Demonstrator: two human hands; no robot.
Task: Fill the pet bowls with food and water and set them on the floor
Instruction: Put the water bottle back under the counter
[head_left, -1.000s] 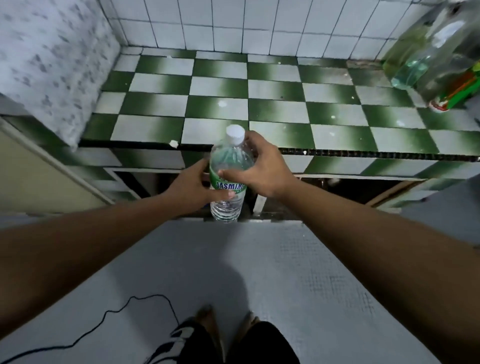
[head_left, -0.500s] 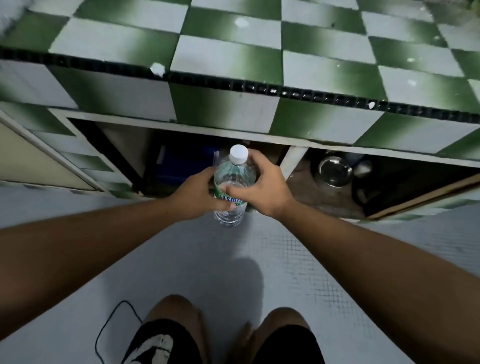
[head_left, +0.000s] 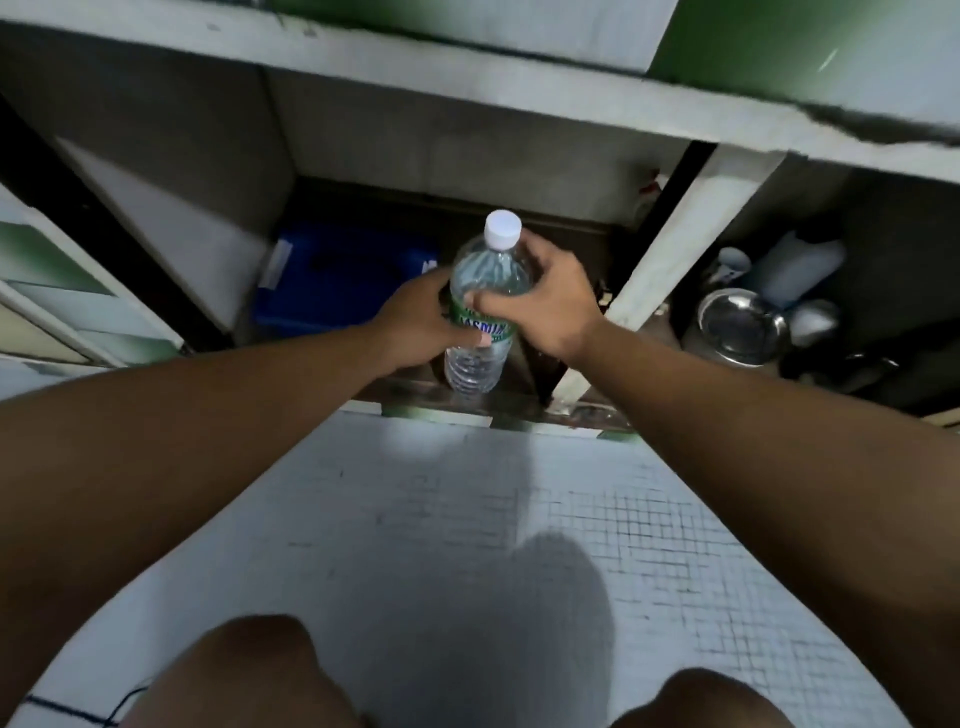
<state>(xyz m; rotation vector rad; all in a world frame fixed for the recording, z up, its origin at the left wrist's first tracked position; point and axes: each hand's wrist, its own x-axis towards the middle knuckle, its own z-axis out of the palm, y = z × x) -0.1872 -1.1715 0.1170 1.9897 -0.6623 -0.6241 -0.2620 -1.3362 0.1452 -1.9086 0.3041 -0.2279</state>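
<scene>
I hold a clear water bottle (head_left: 485, 291) with a white cap and a green label upright in front of an open cupboard under the counter. My left hand (head_left: 415, 319) grips its middle from the left. My right hand (head_left: 550, 306) grips its shoulder from the right, fingers curled round the far side. The bottle's base hangs just above the cupboard's front sill. A shiny steel bowl (head_left: 740, 327) stands inside the right-hand compartment, apart from both hands.
A blue box (head_left: 337, 280) sits deep in the left compartment. A white post (head_left: 670, 270) divides the two compartments. Pale containers (head_left: 795, 270) and dark pots crowd behind the bowl. Grey small-tiled floor (head_left: 467, 545) lies before the cupboard; my knees show at the bottom.
The view has dropped from the checkered countertop down to the cupboard below it as I crouch. Both hands have kept their grip on the bottle and lowered it toward the cupboard opening.
</scene>
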